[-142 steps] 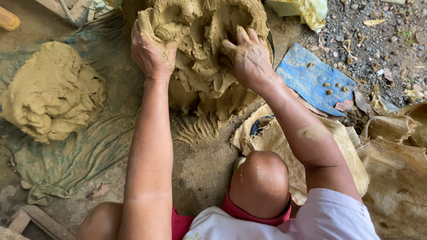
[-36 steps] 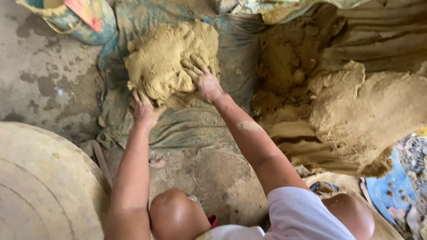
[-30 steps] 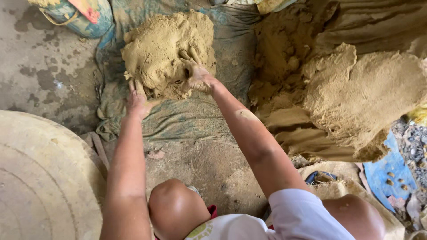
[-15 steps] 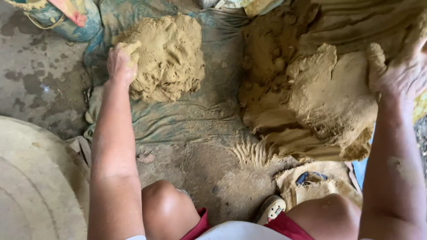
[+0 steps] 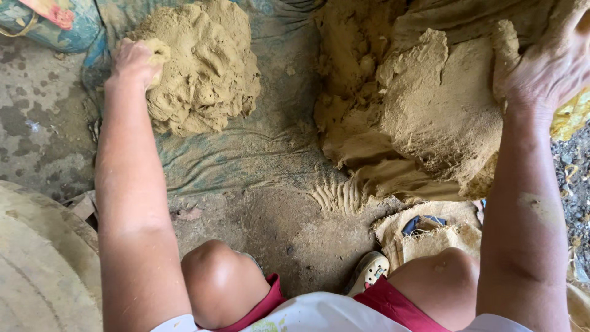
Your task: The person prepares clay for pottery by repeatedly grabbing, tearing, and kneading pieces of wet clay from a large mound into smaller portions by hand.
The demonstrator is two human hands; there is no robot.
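A small heap of yellow-brown clay (image 5: 200,64) lies on a teal cloth (image 5: 246,157) at the upper left. My left hand (image 5: 132,61) rests on the heap's left edge, fingers curled around a lump of clay (image 5: 157,52). At the upper right a large mass of clay (image 5: 424,104) sits on sacking. My right hand (image 5: 547,67) presses on its far right edge, fingers dug into the clay. Both forearms reach forward from my bent knees.
A round grey stone slab (image 5: 37,264) fills the lower left. A coloured bag (image 5: 46,21) lies at the top left. Burlap sacking (image 5: 424,237) and my shoe (image 5: 367,272) are near my right knee. Gravel (image 5: 574,178) lies at the right edge.
My right hand has left the small heap and swung right onto the large clay mass. My left hand has climbed onto the heap's left edge. The view has shifted right.
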